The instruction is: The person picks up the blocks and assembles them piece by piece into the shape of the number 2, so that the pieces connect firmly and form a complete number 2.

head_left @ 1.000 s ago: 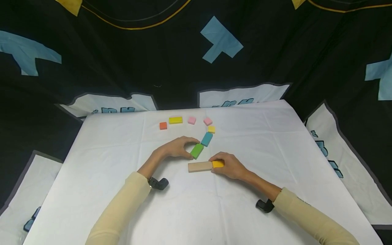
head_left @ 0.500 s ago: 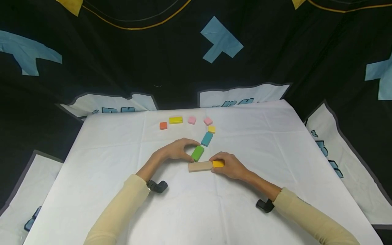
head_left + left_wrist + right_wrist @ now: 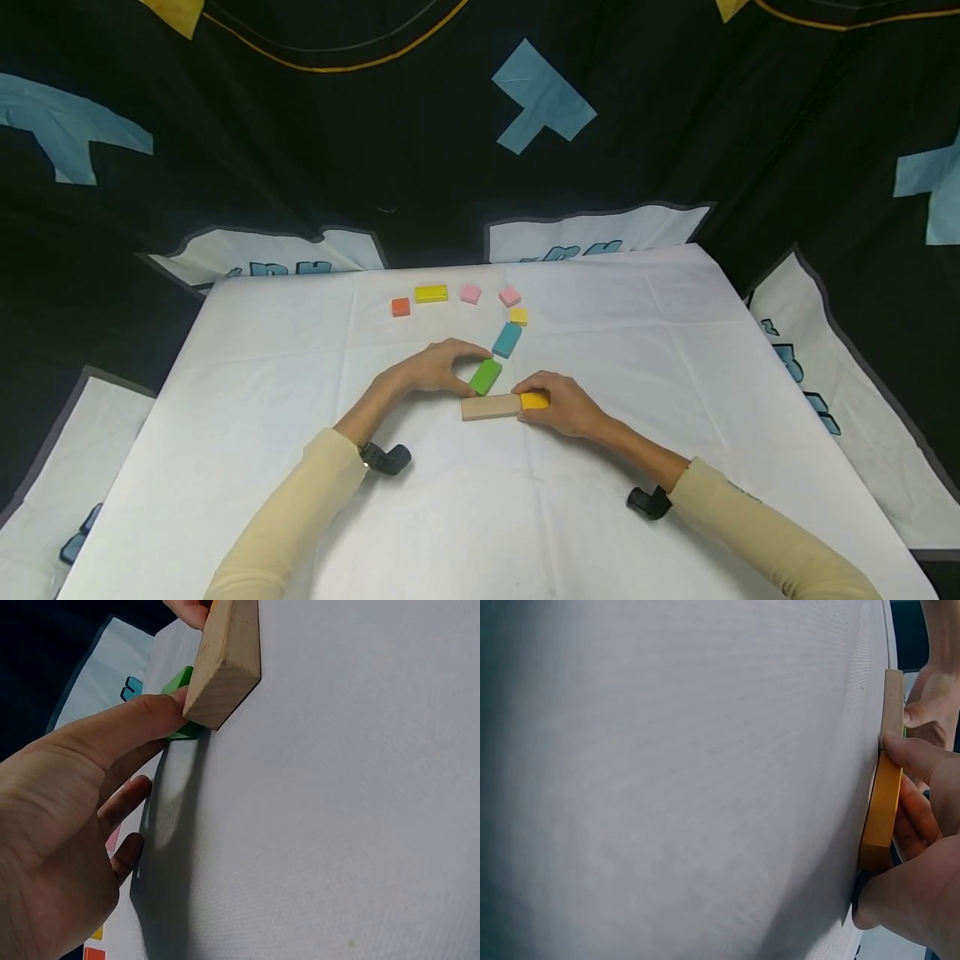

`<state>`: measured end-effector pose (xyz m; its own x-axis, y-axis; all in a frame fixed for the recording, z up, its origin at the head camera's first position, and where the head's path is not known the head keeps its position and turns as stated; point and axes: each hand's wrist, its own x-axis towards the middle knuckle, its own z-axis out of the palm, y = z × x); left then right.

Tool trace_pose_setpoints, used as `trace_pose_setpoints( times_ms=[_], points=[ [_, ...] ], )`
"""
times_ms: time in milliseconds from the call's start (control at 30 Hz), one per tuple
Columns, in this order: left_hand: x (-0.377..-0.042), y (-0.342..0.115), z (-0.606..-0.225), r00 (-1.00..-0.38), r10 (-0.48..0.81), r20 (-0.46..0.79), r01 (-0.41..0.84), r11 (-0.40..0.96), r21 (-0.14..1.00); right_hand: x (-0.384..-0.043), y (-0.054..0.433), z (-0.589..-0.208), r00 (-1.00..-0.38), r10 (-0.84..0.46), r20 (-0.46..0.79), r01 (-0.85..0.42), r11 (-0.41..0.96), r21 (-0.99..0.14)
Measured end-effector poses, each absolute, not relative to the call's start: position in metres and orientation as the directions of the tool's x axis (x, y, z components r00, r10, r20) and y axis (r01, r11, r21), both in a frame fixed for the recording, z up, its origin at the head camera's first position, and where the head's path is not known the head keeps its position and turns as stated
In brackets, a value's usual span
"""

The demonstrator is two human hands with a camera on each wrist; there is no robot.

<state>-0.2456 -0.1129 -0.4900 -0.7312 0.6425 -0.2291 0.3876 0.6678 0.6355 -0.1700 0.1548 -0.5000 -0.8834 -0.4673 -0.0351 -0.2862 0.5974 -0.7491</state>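
Observation:
My left hand pinches a green block between thumb and index finger, its other fingers loosely bent. Just in front of it lies a long plain wooden block, close to the left thumb in the left wrist view. An orange-yellow block sits end to end with the wooden one, and my right hand grips it. In the right wrist view, fingers and thumb hold that orange-yellow block along its length. A teal block lies behind the green one, nearly touching its far end.
Beyond the teal block, a small yellow block and a pink block continue a curved row. Another pink block, a long yellow block and an orange-red block lie farther left. All are on a white cloth-covered table.
My left hand has shifted the green block slightly toward me and to the right, nearer the wooden block. The right hand and the blocks by it have stayed put.

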Motion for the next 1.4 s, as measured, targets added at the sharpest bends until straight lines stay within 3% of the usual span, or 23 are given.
trace_pose_setpoints(
  times_ms=[467,900,1400],
  points=[
    [-0.244,-0.112,-0.485,-0.712,0.667,-0.218,0.436,0.664,0.607,-0.171,0.155,-0.500,-0.877,-0.479,-0.033,-0.292,0.587,-0.756],
    [-0.244,-0.112,-0.479,-0.695,0.661,-0.284,0.399,0.682,0.612,-0.170,0.154,-0.500,-0.884,-0.464,-0.055,-0.270,0.603,-0.750],
    [-0.244,-0.114,-0.480,-0.695,0.668,-0.265,0.405,0.668,0.624,-0.171,0.155,-0.500,-0.881,-0.471,-0.047,-0.275,0.589,-0.759]
  ],
)
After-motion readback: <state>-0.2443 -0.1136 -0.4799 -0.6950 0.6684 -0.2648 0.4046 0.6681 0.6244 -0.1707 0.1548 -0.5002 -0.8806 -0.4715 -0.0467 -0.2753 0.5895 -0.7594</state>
